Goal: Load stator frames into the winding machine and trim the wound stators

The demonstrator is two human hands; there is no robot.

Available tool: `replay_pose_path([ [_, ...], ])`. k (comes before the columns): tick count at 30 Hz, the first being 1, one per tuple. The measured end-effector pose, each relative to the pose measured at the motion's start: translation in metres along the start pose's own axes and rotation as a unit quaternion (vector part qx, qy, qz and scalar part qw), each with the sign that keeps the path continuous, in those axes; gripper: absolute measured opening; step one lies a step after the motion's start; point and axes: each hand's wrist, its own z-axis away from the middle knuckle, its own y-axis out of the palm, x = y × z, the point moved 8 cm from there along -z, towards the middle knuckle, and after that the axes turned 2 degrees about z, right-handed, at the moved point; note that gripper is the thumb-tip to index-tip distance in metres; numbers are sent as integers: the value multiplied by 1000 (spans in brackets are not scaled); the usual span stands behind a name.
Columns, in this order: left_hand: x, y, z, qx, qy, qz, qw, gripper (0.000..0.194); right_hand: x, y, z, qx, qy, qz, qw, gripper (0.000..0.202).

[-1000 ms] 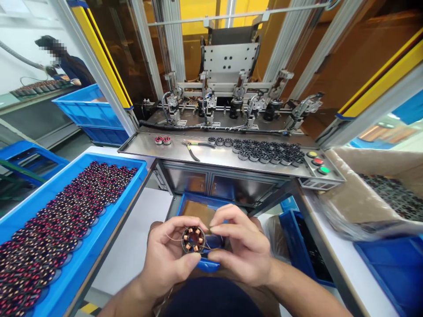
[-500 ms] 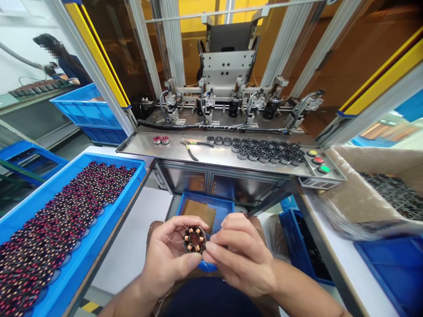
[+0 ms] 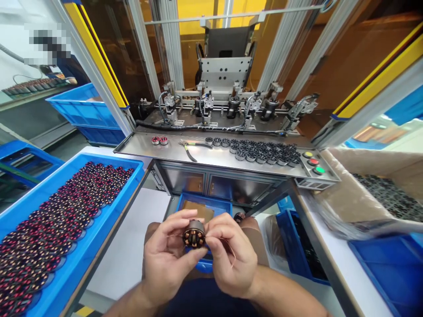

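My left hand (image 3: pixel 168 257) grips a copper-wound motor stator (image 3: pixel 193 234) between thumb and fingers, over my lap. The stator is tilted, so its dark outer ring and part of the copper coils show. At its right side my right hand (image 3: pixel 234 259) is closed, with thumb and forefinger pinching a thin copper wire (image 3: pixel 234 254). The wire's loose end curves out beside the right palm. Another fine wire shows by the left fingers.
A blue tray (image 3: pixel 135 164) of wound stators lies left. The machine's steel ledge (image 3: pixel 139 147) bears two red-wound stators (image 3: pixel 159 140), pliers (image 3: pixel 190 152), several dark stator cores (image 3: pixel 264 152) and push buttons (image 3: pixel 313 162). A carton (image 3: pixel 340 185) of parts stands right; a blue bin (image 3: pixel 228 204) sits below.
The stator has tipped from facing me to showing its outer side. My right hand has turned and drawn slightly left and down, and its pinched copper wire now shows.
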Motion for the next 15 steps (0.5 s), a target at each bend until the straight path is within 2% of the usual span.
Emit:
replay_pose_path([
  [4, 18, 4, -2, 81, -126, 23, 988, 53, 2, 0, -6, 60, -53, 29, 996, 10],
  [7, 30, 9, 4, 142, -205, 80, 965, 44, 3, 1, -10, 97, -69, 44, 992, 9],
  [11, 33, 13, 4, 153, -211, 158, 952, 30, 9, 5, -16, 133, -85, 87, 984, 10],
  [15, 35, 14, 3, 122, -188, 210, 952, 33, 7, 4, -14, 176, -79, 106, 975, 12],
])
